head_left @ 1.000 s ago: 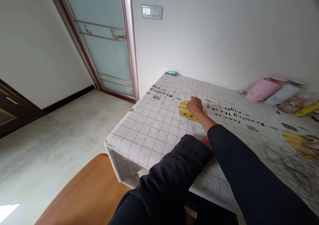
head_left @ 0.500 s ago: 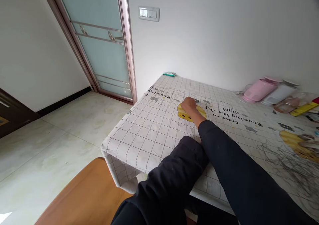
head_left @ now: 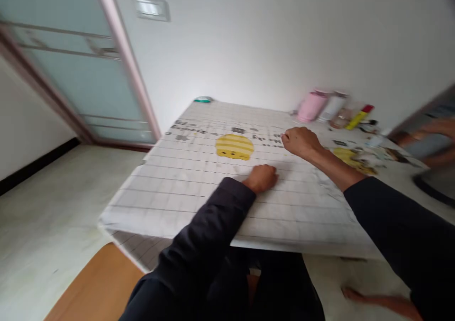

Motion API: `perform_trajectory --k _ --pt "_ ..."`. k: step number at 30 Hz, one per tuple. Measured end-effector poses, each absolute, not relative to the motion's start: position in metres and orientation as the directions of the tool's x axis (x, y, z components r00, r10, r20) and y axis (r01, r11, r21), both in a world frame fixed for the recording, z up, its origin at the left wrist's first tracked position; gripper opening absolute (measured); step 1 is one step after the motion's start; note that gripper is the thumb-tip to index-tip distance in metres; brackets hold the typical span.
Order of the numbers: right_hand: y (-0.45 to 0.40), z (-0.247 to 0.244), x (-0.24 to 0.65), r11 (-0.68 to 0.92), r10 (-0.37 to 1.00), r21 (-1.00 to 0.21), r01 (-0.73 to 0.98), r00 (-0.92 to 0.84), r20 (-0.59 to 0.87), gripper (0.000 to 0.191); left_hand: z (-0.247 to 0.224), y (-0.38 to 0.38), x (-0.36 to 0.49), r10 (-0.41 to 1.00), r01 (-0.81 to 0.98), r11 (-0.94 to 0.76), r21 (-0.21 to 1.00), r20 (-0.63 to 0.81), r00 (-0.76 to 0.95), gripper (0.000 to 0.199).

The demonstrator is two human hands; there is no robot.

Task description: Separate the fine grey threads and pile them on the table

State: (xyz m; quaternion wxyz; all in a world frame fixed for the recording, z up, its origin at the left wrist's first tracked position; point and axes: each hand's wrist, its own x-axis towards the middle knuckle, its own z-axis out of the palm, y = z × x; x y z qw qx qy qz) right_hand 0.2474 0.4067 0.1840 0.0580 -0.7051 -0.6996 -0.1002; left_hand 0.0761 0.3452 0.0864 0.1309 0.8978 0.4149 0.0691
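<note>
Curled right hand (head_left: 301, 142) has moved off the striped print (head_left: 234, 145).

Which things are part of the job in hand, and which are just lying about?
In hand or nearest:
- left hand, grip hidden
- right hand, curled, contents not visible
- printed tablecloth, beneath

Lying about:
- green-and-white packet
- pink container
- white container
- yellow-and-red item

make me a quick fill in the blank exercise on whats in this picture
1. The striped print on the cloth is coloured ____.
2. Of the left hand and the right hand, the ____ one is nearer the pink item.
3. The brown seat shows at the picture's lower ____ corner.

Missing words: yellow; right; left.
</note>
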Motion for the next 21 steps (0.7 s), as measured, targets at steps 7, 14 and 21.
perform_trajectory --k 7,14,21 --pt "0.320 0.207 0.464 -0.400 0.916 -0.127 0.908 0.399 -0.031 0.022 0.076 0.358 0.080 0.822 0.793 -0.553 0.254 0.011 0.570 0.045" --pt "0.284 0.155 0.543 -0.547 0.836 -0.177 0.818 0.521 -0.173 0.012 0.090 0.369 0.093 0.835 0.835 -0.516 0.192 -0.107 0.540 0.042" --pt "0.280 0.137 0.557 -0.439 0.897 -0.027 0.898 0.437 -0.063 0.012 0.081 0.355 0.115 0.933 0.930 -0.360 0.071 0.010 0.360 0.059"
